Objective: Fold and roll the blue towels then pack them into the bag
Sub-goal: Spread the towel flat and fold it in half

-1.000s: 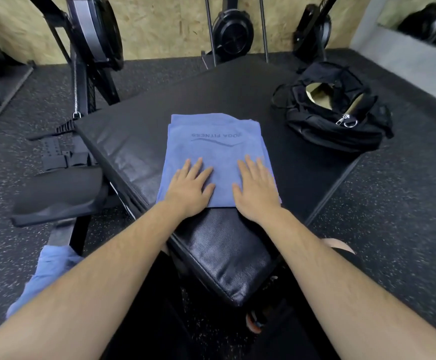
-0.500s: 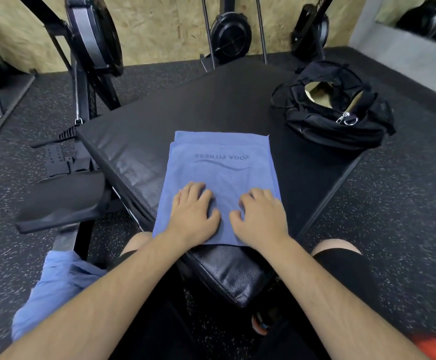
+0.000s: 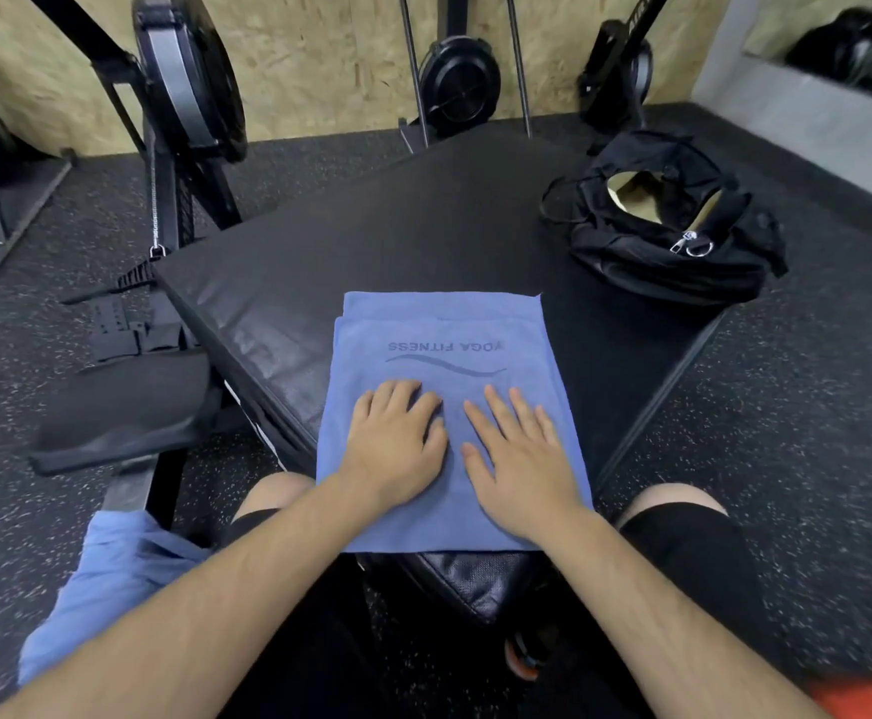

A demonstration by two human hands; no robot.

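a folded blue towel [image 3: 449, 350] lay flat on the near corner of a black padded platform [image 3: 371, 236], its printed words "yoga fitness" upside down to the viewer. a person's two hands rested side by side on the towel's near half. the left hand [image 3: 395, 448] lay palm down with its fingers slightly bent, gripping nothing. the right hand [image 3: 522, 459] lay flat, fingers straight and a little spread, also holding nothing. a black bag [image 3: 667, 262] sat unzipped at the platform's far right edge, well apart from the towel. a second blue towel [image 3: 107, 578] lay crumpled low at the left, beside the person's left knee.
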